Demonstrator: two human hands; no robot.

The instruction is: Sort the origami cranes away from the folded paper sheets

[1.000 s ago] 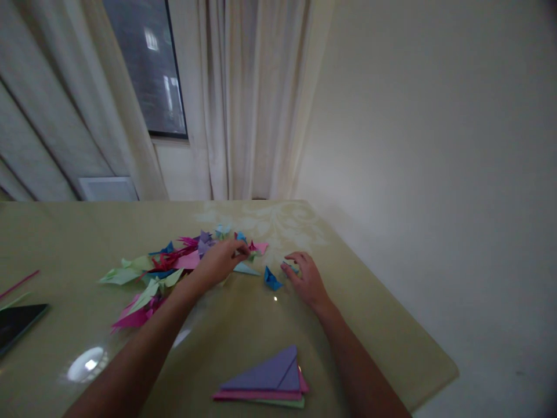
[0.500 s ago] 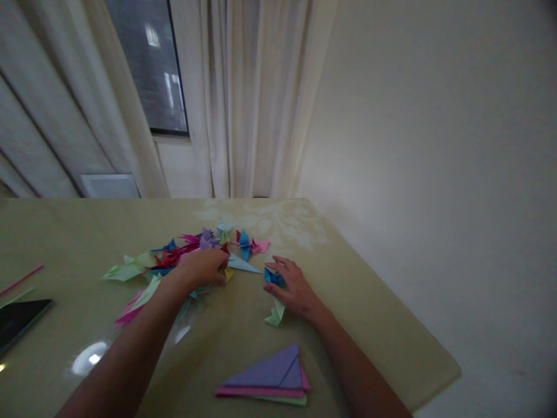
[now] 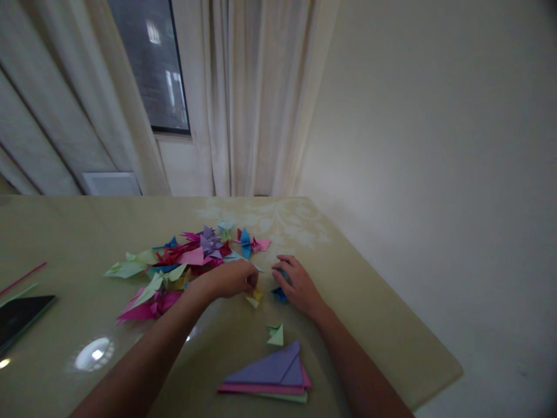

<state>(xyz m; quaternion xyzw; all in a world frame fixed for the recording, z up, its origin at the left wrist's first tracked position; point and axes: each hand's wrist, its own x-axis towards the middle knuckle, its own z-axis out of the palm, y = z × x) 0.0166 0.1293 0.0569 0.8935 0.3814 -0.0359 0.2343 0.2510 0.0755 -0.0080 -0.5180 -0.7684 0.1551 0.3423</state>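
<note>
Now yellow paper sits farther right, by left hand.

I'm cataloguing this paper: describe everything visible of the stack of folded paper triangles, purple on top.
The stack of folded paper triangles is purple on top, with pink and light green layers peeking out beneath. A slanting fold line crosses the purple face toward its right. It lies flat on the near part of the glossy yellowish-green table; neither the left hand nor the right hand touches it.
</note>
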